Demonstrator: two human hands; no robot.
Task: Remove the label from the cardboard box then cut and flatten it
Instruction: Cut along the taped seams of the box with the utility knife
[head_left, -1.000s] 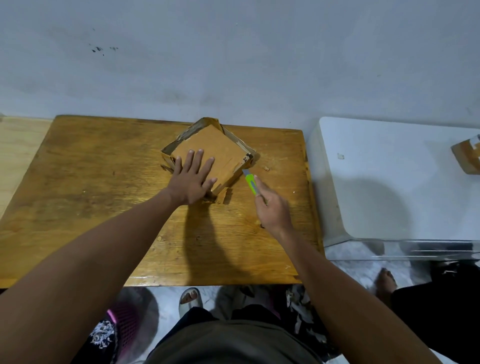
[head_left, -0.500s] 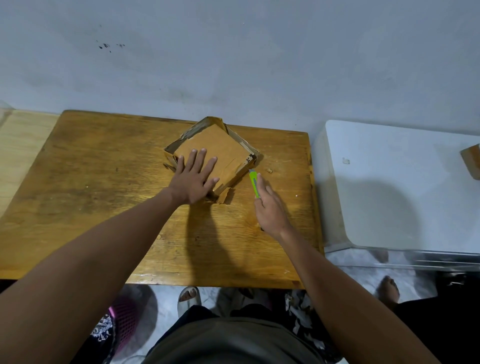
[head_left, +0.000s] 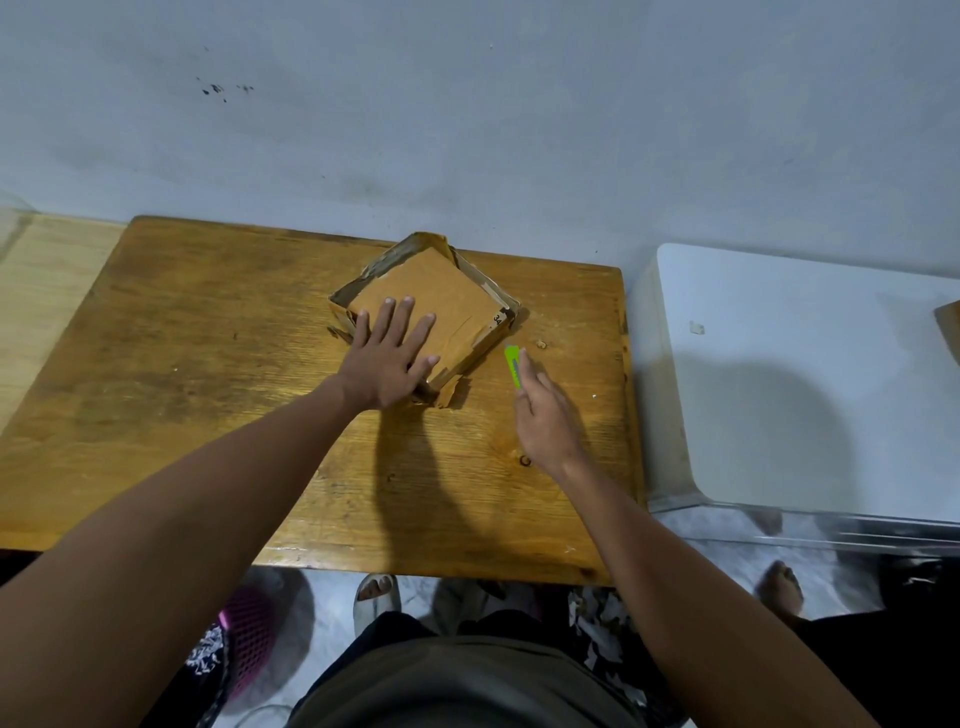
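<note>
A shallow brown cardboard box (head_left: 457, 306) sits turned like a diamond on the wooden table (head_left: 208, 364), near its back edge. Its low walls stand up around the flat bottom, and a torn flap hangs at its near corner. My left hand (head_left: 389, 358) lies flat, fingers spread, on the near-left part of the box and presses it down. My right hand (head_left: 545, 410) is on the table just right of the box and grips a green utility knife (head_left: 512, 367), whose tip points away from me, a little apart from the box's right wall.
A white low table (head_left: 805, 374) stands to the right, with a brown box corner (head_left: 950, 327) at the frame edge. A small cardboard scrap (head_left: 542, 343) lies by the knife. Paper shreds (head_left: 597, 623), a pink basket (head_left: 244, 634) and feet are on the floor below.
My right hand has drawn the knife slightly back from the box's right corner. My left hand stays flat on the box.
</note>
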